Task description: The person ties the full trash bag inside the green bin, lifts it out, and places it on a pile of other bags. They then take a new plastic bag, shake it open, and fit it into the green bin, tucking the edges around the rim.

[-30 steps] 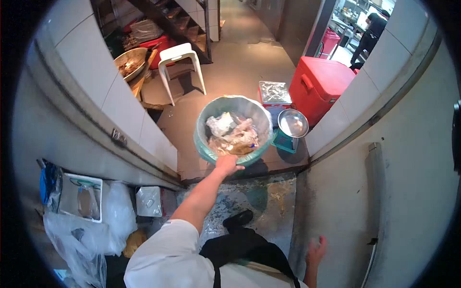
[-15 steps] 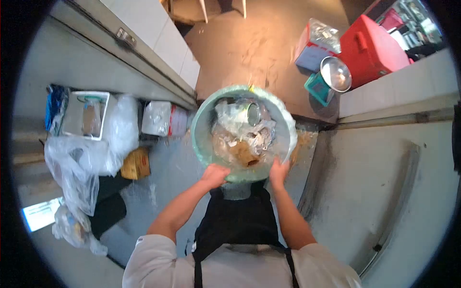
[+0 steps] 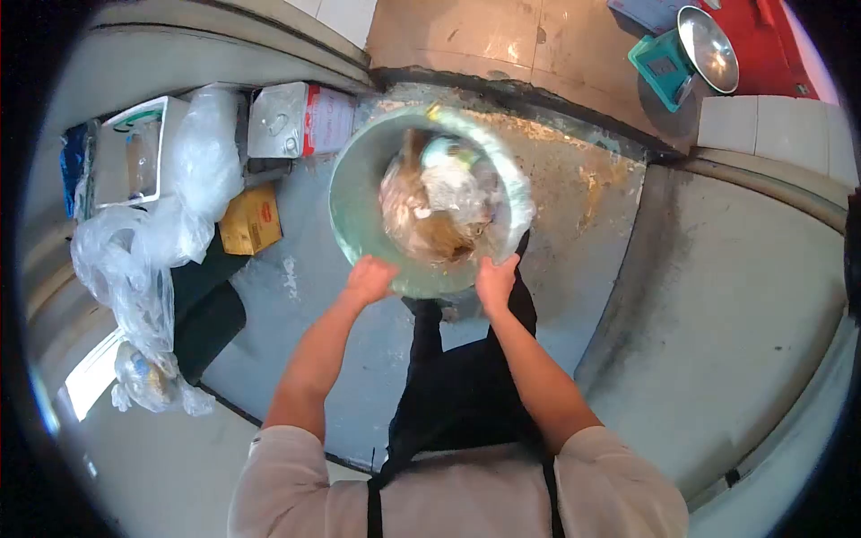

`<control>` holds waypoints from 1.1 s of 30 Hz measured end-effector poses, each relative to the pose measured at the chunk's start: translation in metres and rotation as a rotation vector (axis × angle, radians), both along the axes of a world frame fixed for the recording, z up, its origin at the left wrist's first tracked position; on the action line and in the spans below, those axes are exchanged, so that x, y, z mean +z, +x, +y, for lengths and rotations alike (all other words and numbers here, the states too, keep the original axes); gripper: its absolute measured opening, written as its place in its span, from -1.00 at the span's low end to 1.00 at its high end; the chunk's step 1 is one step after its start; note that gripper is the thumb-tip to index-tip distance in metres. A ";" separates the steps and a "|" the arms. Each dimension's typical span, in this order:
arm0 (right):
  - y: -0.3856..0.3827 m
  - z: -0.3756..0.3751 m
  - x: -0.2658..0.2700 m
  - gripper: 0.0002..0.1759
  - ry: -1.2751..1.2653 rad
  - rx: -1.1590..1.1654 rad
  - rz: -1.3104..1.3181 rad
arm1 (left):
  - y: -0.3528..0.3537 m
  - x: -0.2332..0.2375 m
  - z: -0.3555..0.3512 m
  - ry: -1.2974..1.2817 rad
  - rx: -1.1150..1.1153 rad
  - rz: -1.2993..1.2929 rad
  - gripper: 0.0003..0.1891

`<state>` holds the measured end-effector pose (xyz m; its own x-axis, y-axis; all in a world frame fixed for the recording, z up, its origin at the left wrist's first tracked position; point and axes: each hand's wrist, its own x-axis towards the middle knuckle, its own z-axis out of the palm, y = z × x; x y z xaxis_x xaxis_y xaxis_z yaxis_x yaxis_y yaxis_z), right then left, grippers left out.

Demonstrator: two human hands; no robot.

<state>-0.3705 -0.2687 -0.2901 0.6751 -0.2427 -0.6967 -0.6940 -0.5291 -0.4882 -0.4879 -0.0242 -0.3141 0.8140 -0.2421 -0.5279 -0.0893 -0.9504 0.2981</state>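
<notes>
A round green tub (image 3: 421, 283) hangs in front of my body above the grey floor, with a pale, shiny edge along its right side. Inside lies a heap of rubbish (image 3: 453, 193), with crumpled clear plastic and brown matter blurred by motion. My left hand (image 3: 371, 279) is closed over the near-left rim. At the near-right rim, my right hand (image 3: 496, 282) grips the edge with its thumb on top. The fingers of both hands are partly hidden by the tub's wall.
A raised step (image 3: 538, 103) crosses the floor ahead. Beyond it stands a teal scale (image 3: 665, 70) with a metal pan. To the left are a square tin (image 3: 280, 125), a yellow carton (image 3: 252, 221), a white box (image 3: 112, 175), plastic bags (image 3: 134, 260) and a dark green bin (image 3: 211, 318).
The view has shifted, so the step and scale sit differently in it, and more grey floor shows around the tub. The tub appears slightly higher and further left, its contents jumbled differently.
</notes>
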 end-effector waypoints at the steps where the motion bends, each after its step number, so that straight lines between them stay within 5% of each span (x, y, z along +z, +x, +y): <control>1: -0.006 0.001 -0.002 -0.51 -0.013 0.010 0.004 | -0.010 -0.001 -0.002 -0.003 0.042 0.003 -0.68; 13: -0.063 -0.022 -0.012 -0.48 -0.012 0.402 -0.159 | -0.129 0.025 -0.100 -0.194 0.497 0.189 -0.48; 18: -0.098 -0.056 -0.021 -0.53 0.159 0.362 -0.043 | -0.154 0.035 -0.108 -0.254 0.573 0.263 -0.42; 20: -0.092 -0.075 -0.031 -0.56 0.305 0.205 0.004 | -0.150 0.044 -0.111 -0.221 0.688 0.034 -0.40; 23: -0.063 -0.072 -0.046 -0.51 0.412 -0.168 0.106 | -0.122 0.065 -0.093 -0.197 0.869 -0.185 -0.40; 26: -0.026 -0.069 -0.111 -0.45 0.595 -0.203 0.312 | -0.029 0.083 -0.062 -0.233 0.944 -0.504 -0.53; 31: 0.016 -0.047 -0.144 -0.62 0.713 -0.055 0.405 | 0.084 0.075 0.020 0.133 0.691 -0.293 -0.65; 33: 0.015 -0.048 -0.137 -0.64 0.546 0.065 0.177 | 0.080 0.055 0.056 0.148 0.680 -0.092 -0.61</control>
<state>-0.3552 -0.3166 -0.4274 0.5382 0.2216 -0.8132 -0.7646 -0.2776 -0.5817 -0.4079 0.0317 -0.2594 0.8024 0.4057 -0.4377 0.5207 -0.8343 0.1813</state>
